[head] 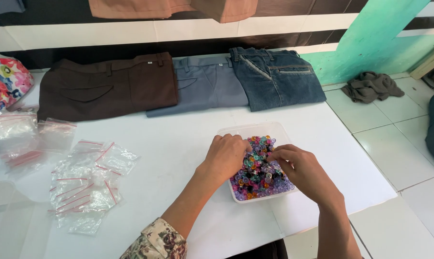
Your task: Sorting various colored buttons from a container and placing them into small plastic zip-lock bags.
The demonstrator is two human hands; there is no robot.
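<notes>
We see a clear rectangular plastic container (248, 132) full of small coloured beads (260, 177) sitting on the white worktop (178, 158). Its long axis runs away from us, leaning slightly left at the far end, and its open top faces up. The beads are pink, purple, teal and orange, heaped with no common direction.

Our left hand (225, 156) rests over the left rim of the container, knuckles up, fingers curled down into the beads. Our right hand (301, 170) comes in from the right, fingers bent toward the middle of the heap, fingertips close to those of the left hand. The grip of each hand is narrow, pinched in among the beads; we cannot tell whether either holds a bead, since the fingertips are hidden. The beads lie directly under and between both hands.

The container stands near the right edge of the worktop, with a strip of bare surface on its right before the drop to the tiled floor (394, 148). The near edge lies just below our forearms. To the left there is open room up to a scatter of small clear zip bags (90, 184) with red seal lines, well apart from the container. Beyond the container, along the far side, three folded trousers lie side by side: brown trousers (106, 86), grey trousers (207, 84) and blue jeans (274, 76). A crumpled dark cloth (370, 86) lies on the floor.
</notes>
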